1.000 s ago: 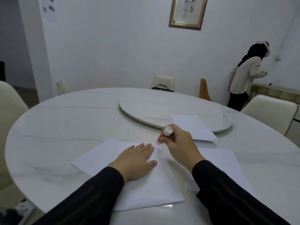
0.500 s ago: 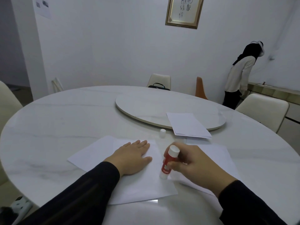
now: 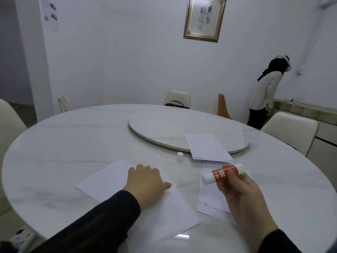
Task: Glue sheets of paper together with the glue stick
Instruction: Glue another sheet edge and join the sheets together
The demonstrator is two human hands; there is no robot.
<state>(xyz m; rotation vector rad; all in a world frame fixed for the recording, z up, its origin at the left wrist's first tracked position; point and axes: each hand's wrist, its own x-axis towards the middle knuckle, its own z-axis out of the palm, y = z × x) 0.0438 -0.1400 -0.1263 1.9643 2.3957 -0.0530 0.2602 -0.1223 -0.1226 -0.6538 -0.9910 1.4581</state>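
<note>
My right hand (image 3: 242, 196), lower right of frame, pinches the glue stick (image 3: 222, 173) off the table, long axis near level, one white end pointing left, the other up-right. My left hand (image 3: 145, 181) lies flat, fingers together, on the sheet (image 3: 164, 212) at centre. The cap (image 3: 179, 155) stands above, bare table (image 3: 73, 143) around it.

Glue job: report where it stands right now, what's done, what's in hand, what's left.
Done: the white cap is off and stands on the table. In hand: the right hand holds the glue stick raised above the paper, while the left hand rests flat on the near sheets. Left: whether glue is already on them cannot be seen; more sheets wait on the turntable.
</note>
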